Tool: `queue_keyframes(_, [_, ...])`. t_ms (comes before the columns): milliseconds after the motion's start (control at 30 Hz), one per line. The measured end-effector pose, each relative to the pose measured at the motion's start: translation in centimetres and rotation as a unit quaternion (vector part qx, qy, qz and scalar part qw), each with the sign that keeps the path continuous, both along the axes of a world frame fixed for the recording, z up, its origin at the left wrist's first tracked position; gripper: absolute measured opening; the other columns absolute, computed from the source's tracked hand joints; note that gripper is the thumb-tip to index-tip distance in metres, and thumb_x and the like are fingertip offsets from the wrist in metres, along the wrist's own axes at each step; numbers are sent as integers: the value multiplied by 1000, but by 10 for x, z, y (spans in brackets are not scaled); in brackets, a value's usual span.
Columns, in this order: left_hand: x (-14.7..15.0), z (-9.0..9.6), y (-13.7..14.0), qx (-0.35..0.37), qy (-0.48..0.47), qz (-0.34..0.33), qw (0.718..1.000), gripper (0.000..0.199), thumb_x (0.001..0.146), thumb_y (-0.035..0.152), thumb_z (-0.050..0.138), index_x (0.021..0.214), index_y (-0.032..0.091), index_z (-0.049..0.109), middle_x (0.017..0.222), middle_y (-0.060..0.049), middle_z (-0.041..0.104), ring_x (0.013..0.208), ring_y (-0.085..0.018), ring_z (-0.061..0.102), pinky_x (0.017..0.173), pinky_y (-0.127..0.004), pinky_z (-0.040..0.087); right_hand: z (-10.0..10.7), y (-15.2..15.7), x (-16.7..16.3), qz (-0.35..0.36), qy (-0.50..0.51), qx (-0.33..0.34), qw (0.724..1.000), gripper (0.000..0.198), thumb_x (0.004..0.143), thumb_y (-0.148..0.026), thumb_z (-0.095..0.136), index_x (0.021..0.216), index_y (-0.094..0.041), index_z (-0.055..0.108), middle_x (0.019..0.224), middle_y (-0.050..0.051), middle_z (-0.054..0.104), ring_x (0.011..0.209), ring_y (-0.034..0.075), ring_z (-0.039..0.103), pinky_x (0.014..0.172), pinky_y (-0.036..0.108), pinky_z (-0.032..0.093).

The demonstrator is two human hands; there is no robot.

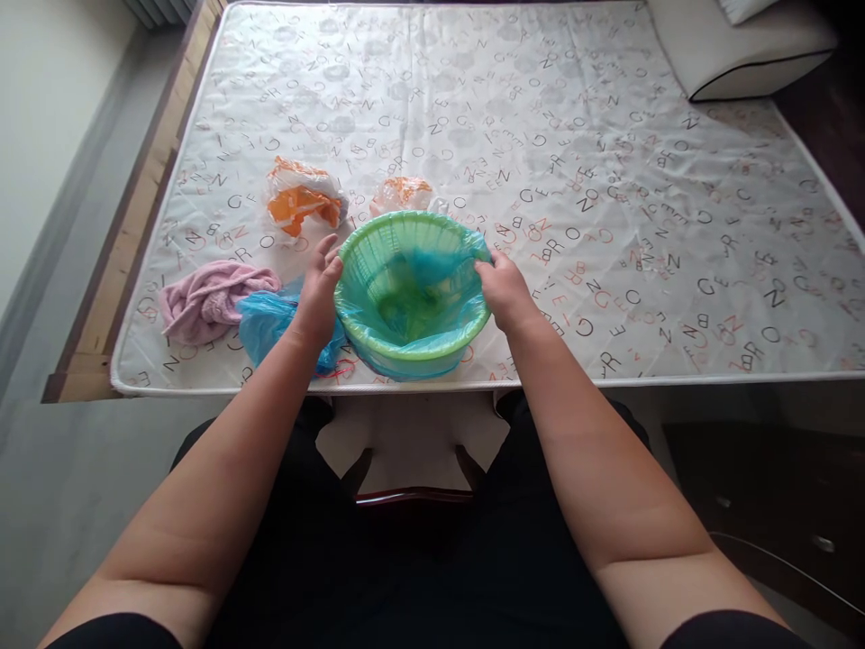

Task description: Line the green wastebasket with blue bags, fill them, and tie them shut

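A light green plastic basket point(414, 353) stands at the mattress's front edge, lined with a thin translucent blue plastic bag point(432, 270). The bag is folded over the rim at the right and front and also shows outside the basket's lower front. My right hand point(504, 287) is closed at the right rim, pinching the bag's edge against it. At the left rim, my left hand point(320, 293) rests against the basket with its fingers apart. Just below and left of that hand lies a crumpled blue plastic bag point(265, 324), partly hidden by my wrist.
A pink towel point(214, 302) lies bunched at the left. Behind the basket are an orange and clear plastic bag point(304, 203) and another crumpled orange-printed bag point(402, 191). The letter-printed mattress point(608, 198) sits on a wooden frame point(108, 333). A white cushion point(750, 63) occupies the far right corner.
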State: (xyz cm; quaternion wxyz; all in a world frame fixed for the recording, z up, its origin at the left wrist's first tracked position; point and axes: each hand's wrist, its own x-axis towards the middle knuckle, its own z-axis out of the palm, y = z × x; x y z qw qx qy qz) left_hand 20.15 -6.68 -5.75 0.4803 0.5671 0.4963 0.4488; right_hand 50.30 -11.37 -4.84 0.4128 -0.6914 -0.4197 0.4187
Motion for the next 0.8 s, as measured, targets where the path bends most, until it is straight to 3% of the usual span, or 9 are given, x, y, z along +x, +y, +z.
queue_keyframes(133, [-4, 5, -5, 98, 30, 32, 994, 61, 99, 61, 61, 150, 27, 52, 165, -14, 50, 160, -31, 44, 131, -47, 39, -3, 3, 6, -29, -10, 22, 999, 42, 98, -46, 58, 131, -22, 66, 130, 12, 73, 117, 26, 71, 104, 43, 58])
queue_keyframes(267, [1, 41, -31, 267, 176, 30, 947, 30, 101, 43, 69, 126, 26, 71, 151, -9, 62, 153, -33, 50, 130, -54, 39, 21, -3, 8, -72, -131, 149, 978, 36, 99, -42, 61, 129, -22, 66, 139, 13, 67, 122, 25, 68, 105, 42, 57])
queue_keyframes(333, [8, 63, -50, 323, 211, -32, 922, 15, 100, 36, 71, 111, 26, 75, 123, -7, 74, 128, -29, 67, 118, -50, 51, 47, -14, 4, -8, -210, 213, 954, 22, 100, -34, 60, 115, -23, 71, 128, 10, 69, 115, 24, 68, 101, 41, 57])
queue_keyframes(400, [15, 78, -69, 330, 249, -174, 894, 11, 101, 32, 72, 109, 25, 76, 107, -5, 78, 105, -23, 74, 102, -41, 58, 75, -28, -3, 157, -227, 222, 935, 12, 98, -30, 64, 99, -23, 73, 109, 7, 73, 102, 21, 68, 95, 37, 56])
queue_keyframes(467, [21, 83, -83, 311, 311, -294, 849, 17, 102, 33, 73, 116, 25, 78, 111, -6, 80, 102, -23, 76, 96, -37, 58, 94, -43, -12, 325, -232, 178, 899, 9, 97, -28, 67, 93, -23, 74, 103, 5, 74, 97, 20, 67, 90, 34, 53])
queue_keyframes(567, [27, 77, -90, 258, 405, -347, 805, 23, 104, 36, 69, 120, 23, 81, 113, -8, 82, 96, -24, 77, 86, -35, 57, 97, -55, -24, 465, -279, 31, 840, 17, 99, -22, 59, 92, -23, 74, 98, 4, 75, 85, 18, 64, 75, 31, 45])
queue_keyframes(633, [29, 71, -88, 217, 453, -361, 786, 25, 107, 35, 63, 112, 23, 84, 102, -8, 83, 87, -24, 77, 77, -33, 54, 88, -56, -28, 484, -322, -80, 810, 21, 99, -19, 54, 94, -23, 74, 96, 4, 75, 78, 18, 61, 67, 31, 40])
queue_keyframes(700, [30, 68, -84, 192, 480, -379, 768, 29, 107, 37, 60, 103, 23, 85, 92, -7, 82, 81, -24, 76, 77, -33, 53, 80, -54, -30, 479, -348, -145, 793, 22, 97, -18, 54, 102, -24, 74, 102, 6, 76, 78, 19, 61, 65, 31, 39])
queue_keyframes(800, [30, 67, -79, 178, 471, -395, 769, 30, 101, 50, 69, 103, 26, 85, 89, -6, 81, 82, -24, 75, 86, -36, 54, 80, -51, -30, 466, -369, -124, 794, 25, 99, -19, 52, 108, -24, 74, 107, 7, 77, 82, 20, 63, 66, 30, 38])
